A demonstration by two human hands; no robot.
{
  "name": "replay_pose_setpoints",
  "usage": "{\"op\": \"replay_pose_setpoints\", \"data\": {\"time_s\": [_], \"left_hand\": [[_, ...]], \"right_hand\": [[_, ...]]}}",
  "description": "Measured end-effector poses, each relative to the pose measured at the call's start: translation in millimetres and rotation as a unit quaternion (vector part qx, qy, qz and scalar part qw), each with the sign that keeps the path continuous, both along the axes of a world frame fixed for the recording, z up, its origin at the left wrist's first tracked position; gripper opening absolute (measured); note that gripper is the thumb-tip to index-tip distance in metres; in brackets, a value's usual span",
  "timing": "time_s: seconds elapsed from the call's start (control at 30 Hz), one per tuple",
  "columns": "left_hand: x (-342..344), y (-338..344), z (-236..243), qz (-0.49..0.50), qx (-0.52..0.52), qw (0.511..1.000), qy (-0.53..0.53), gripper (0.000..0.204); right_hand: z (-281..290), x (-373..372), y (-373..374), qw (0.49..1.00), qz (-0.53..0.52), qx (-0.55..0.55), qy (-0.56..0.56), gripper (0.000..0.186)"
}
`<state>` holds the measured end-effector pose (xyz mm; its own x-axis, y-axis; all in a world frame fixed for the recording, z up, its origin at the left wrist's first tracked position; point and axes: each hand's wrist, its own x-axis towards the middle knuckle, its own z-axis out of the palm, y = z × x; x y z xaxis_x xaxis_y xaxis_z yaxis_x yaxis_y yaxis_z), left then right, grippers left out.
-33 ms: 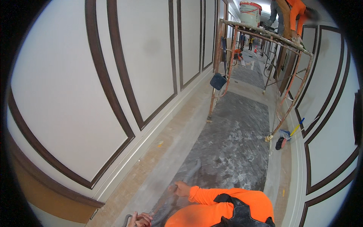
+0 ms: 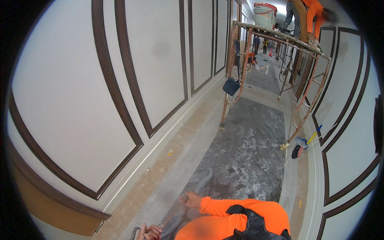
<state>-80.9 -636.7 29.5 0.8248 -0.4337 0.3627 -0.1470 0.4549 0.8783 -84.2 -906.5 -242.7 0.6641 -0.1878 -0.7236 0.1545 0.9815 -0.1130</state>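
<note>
My right hand (image 2: 193, 200), at the end of an orange sleeve (image 2: 224, 205), is closed around a thin brownish pole (image 2: 170, 216) that slants down to the lower left. Lower on the pole, at the bottom edge, my left hand (image 2: 149, 233) is curled around it. A thick grey hose (image 2: 206, 179) lies on the dark, dusty floor covering (image 2: 256, 160) beyond my hands and continues beneath them. The pole's far end is indistinct. Orange clothing with black straps (image 2: 256, 224) fills the bottom right.
Rusty scaffolding (image 2: 298, 117) spans the corridor, carrying a white bucket (image 2: 264, 17) and a worker in orange (image 2: 314, 12). A dark container (image 2: 231, 86) hangs at its left. A brush with yellow handle (image 2: 312, 136) rests by the right panelled wall (image 2: 348, 176). More workers (image 2: 265, 46) stand far back.
</note>
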Motion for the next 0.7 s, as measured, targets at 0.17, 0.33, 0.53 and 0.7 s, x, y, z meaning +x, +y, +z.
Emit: {"op": "replay_pose_setpoints", "data": {"time_s": [0.17,0.33,0.53,0.7], "left_hand": [[51,75,-83,-0.045,0.176,0.89,0.419,0.054],[77,123,-102,-0.049,0.231,0.92,0.314,0.053],[99,170,-98,-0.031,0.244,0.928,0.279,0.053],[102,173,-94,-0.049,0.244,0.934,0.255,0.052]], "right_hand": [[-23,24,23,0.998,0.052,0.017,0.017,0.022],[-42,67,79,0.995,0.024,-0.061,0.08,0.02],[-18,110,139,0.988,0.056,-0.096,0.111,0.02],[-38,112,137,0.989,0.029,-0.087,0.119,0.019]]}}
